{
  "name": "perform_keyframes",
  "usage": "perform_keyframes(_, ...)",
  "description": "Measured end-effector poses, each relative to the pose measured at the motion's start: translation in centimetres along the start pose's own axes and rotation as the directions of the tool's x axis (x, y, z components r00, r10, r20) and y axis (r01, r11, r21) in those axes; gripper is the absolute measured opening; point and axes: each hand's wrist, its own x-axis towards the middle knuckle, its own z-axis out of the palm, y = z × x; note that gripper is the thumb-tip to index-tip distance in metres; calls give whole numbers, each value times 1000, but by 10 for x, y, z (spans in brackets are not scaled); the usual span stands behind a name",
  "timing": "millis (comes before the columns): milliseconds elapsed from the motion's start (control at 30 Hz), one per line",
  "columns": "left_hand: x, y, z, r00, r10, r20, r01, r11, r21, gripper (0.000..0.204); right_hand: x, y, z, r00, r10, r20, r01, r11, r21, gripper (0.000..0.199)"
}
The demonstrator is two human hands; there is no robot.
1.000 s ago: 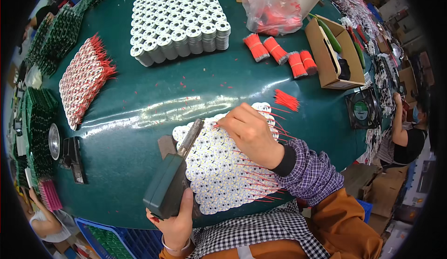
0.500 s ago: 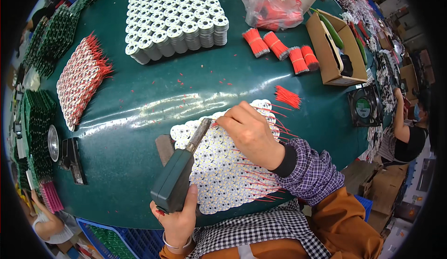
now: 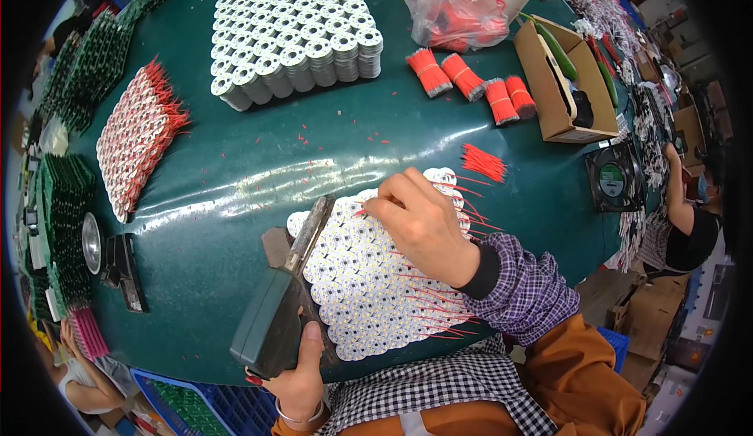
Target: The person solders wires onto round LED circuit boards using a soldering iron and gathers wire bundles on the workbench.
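A panel of small round white LED boards (image 3: 369, 295) lies flat on the dark green worktop (image 3: 235, 169), at its near edge just in front of the person. The discs are joined edge to edge in a honeycomb sheet, each with a pale dot at its middle, and thin red wires (image 3: 439, 310) stick out from the discs along its right and lower parts. The right hand (image 3: 420, 228) rests on the upper part of the panel, its grip pinched on the end of one red wire at a disc. The left hand (image 3: 302, 373) is wrapped around the dark green body of a handheld soldering tool (image 3: 274, 326), whose long metal nose lies along the panel's left edge, pointing away from the person.

A loose bunch of red wires (image 3: 482, 161) lies just beyond the panel to the right. Farther back stand stacked white discs (image 3: 294, 36), four bundles of red wires (image 3: 471, 83), a cardboard box (image 3: 549, 83) and a small fan (image 3: 616, 177).
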Motion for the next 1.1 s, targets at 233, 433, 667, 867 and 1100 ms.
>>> perform_keyframes(233,1,-1,-3,1000,4,13,-4,999,44,42,-1,-4,-1,1000,-15,-16,15,1000,-2,16)
perform_keyframes(433,6,-10,-1,999,15,-31,-13,999,39,26,-10,2,11,999,-7,-32,7,1000,-1,10)
perform_keyframes(667,-2,17,10,1000,7,-29,-4,994,105,22,-12,2,13,997,-4,-81,-5,995,-102,8)
perform_keyframes(867,0,9,6,1000,29,1,-29,983,181,27,-15,2,22,997,4,-83,-16,991,-136,9)
perform_keyframes(1100,0,11,4,1000,8,-22,-1,949,315,31,-17,3,26,998,5,-64,-14,991,-130,9)
